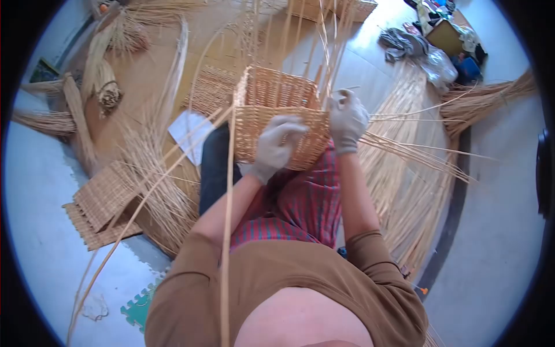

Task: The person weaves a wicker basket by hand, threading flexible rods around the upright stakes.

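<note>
A square woven basket (277,89) rests on my lap, with long unwoven strands rising from its far side and others sticking out to the left and right. My left hand (279,141), in a pale glove, lies against the near wall of the basket, its fingers curled and slightly blurred. At the basket's right corner is my gloved right hand (348,115), its thumb and forefinger pinched together beside the strands. What its fingertips hold is too small to make out.
Woven panels (107,196) lie at the left, near loose straw (162,191). A broad spread of pale strands (410,173) covers the floor on the right. Bundled reeds (491,104), a plastic bag (439,66) and more woven baskets (352,8) stand farther off.
</note>
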Action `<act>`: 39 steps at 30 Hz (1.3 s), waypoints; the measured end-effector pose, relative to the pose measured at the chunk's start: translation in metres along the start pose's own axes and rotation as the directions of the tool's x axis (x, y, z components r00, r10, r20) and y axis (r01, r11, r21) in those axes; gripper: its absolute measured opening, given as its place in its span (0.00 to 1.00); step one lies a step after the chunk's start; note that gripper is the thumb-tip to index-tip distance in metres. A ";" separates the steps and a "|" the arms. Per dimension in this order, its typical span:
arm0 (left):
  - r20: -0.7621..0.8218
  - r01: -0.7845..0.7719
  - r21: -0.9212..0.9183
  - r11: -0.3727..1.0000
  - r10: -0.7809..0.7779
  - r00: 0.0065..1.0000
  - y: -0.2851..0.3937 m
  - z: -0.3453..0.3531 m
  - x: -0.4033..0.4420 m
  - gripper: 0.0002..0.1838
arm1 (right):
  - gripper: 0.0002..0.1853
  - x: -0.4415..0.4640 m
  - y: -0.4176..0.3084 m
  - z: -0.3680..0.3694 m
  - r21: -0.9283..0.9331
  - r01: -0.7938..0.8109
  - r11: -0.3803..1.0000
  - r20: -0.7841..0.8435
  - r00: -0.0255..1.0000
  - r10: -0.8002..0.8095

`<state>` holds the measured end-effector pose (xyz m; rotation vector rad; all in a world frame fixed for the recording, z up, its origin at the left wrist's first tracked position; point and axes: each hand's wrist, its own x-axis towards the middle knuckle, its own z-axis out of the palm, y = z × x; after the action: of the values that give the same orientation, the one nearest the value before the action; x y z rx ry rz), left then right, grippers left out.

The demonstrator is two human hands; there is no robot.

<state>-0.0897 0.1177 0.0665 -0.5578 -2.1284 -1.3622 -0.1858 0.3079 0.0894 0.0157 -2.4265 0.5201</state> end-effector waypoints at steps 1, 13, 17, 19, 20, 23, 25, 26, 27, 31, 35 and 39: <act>-0.184 0.266 -0.158 0.951 -0.293 0.938 -0.034 -0.013 -0.036 0.22 | 0.14 -0.007 -0.015 -0.006 0.026 -0.006 1.000 -0.005 1.000 0.006; 0.501 0.612 -0.175 0.771 -0.465 0.730 -0.127 -0.153 0.028 0.23 | 0.05 -0.070 -0.084 -0.016 0.941 -0.193 0.278 0.190 0.981 0.039; 0.130 0.368 -0.018 0.930 -0.362 0.923 -0.095 -0.133 0.013 0.25 | 0.09 -0.054 -0.052 0.016 0.828 -0.561 -0.009 0.547 0.804 0.234; 0.000 0.458 0.013 0.889 -0.458 0.889 -0.081 -0.118 -0.021 0.23 | 0.10 -0.054 -0.059 0.017 0.797 -0.603 0.032 0.570 0.769 0.289; -0.114 0.539 0.038 0.842 -0.532 0.839 -0.075 -0.110 -0.039 0.22 | 0.09 -0.051 -0.061 0.016 0.793 -0.609 0.019 0.576 0.760 0.300; 0.005 0.403 0.227 0.886 -0.415 0.910 -0.039 -0.105 -0.033 0.32 | 0.09 -0.041 -0.067 0.016 0.793 -0.605 0.068 0.561 0.770 0.305; 0.110 0.192 0.653 0.732 -0.343 0.933 -0.008 -0.086 0.004 0.48 | 0.15 -0.016 -0.082 0.013 0.810 -0.357 0.465 0.329 0.933 0.144; 0.099 0.195 0.670 0.716 -0.347 0.932 -0.018 -0.079 0.001 0.57 | 0.19 0.013 -0.103 0.010 0.715 -0.039 0.698 0.132 0.988 -0.080; 0.088 0.209 0.660 0.722 -0.351 0.932 -0.020 -0.075 0.004 0.57 | 0.22 0.037 -0.134 0.001 0.543 0.177 0.821 -0.035 0.982 -0.188; 0.077 0.289 0.691 0.663 -0.465 0.882 -0.018 -0.074 0.005 0.53 | 0.31 0.077 -0.148 0.013 0.761 0.141 0.633 0.014 0.972 -0.233; 0.041 0.142 0.751 0.645 -0.260 0.965 -0.032 -0.072 -0.005 0.39 | 0.11 -0.007 -0.062 -0.003 0.813 -0.158 0.560 0.072 0.982 0.173; -0.033 0.268 0.694 0.669 -0.342 0.939 0.000 -0.065 0.042 0.22 | 0.11 -0.047 -0.013 -0.030 0.818 -0.446 0.362 0.393 0.894 0.215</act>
<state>-0.1075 0.0599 0.1151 0.0539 -2.6742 -0.5683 -0.1289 0.3011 0.0868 0.0311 -2.0123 2.0885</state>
